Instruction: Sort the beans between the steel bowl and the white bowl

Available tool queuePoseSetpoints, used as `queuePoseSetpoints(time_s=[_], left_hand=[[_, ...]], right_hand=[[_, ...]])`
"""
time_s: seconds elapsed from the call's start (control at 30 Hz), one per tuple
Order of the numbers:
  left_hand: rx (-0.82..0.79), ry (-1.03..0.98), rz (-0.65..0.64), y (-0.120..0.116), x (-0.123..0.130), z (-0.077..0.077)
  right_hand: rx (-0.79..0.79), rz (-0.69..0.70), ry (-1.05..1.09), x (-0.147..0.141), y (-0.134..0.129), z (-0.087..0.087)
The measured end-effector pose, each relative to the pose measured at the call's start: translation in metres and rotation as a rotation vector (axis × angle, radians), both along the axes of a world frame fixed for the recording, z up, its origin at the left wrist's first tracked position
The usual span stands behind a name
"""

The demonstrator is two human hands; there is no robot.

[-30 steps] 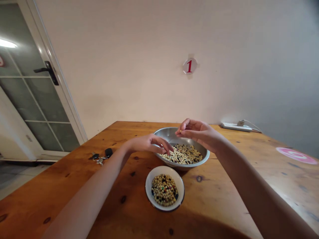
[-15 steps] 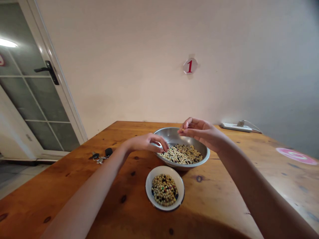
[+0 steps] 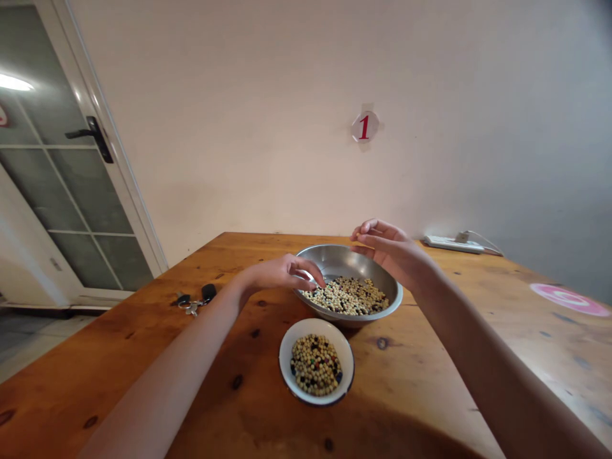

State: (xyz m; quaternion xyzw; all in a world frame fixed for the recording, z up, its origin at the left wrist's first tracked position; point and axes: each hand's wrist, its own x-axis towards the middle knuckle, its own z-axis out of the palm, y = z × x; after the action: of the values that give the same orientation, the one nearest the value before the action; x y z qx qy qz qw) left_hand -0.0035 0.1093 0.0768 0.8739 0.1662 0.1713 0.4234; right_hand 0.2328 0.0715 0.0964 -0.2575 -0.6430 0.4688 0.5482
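Left hand [image 3: 280,274] curled over rim of steel bowl [image 3: 356,258], fingers loosely together, reaching down toward beans [image 3: 349,297]; cannot tell if pinching anything. Right hand [image 3: 392,248] raised above far rim, fingers curved, thumb close; any grip unclear. Small enamel bowl [image 3: 287,363] near front of bench [image 3: 430,382], holding mixed beans [image 3: 315,364]. Both of 2 bowls show pale and dark beans together. Keys [image 3: 191,306] toward left edge.

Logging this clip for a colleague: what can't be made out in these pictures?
All from the head view:
- Whether the right hand holds anything: its own fingers hide that.
- What the left hand touches: it covers part of the steel bowl.
- The dark pieces' exact colours in the white bowl: too small.
- The pink disc's marking: blurred.
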Motion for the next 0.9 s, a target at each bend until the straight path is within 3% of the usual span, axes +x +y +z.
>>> queuePoseSetpoints(time_s=[0.53, 0.9], left_hand=[[-0.024, 0.018, -0.019, -0.0047, 0.0007, 0.0039], [-0.036, 0.035, 0.011, -0.0052, -0.0017, 0.0057]], right_hand=[[0.007, 0.047, -0.126, -0.0058, -0.0013, -0.0025], [0.06, -0.032, -0.253, -0.0057, -0.0057, 0.0014]])
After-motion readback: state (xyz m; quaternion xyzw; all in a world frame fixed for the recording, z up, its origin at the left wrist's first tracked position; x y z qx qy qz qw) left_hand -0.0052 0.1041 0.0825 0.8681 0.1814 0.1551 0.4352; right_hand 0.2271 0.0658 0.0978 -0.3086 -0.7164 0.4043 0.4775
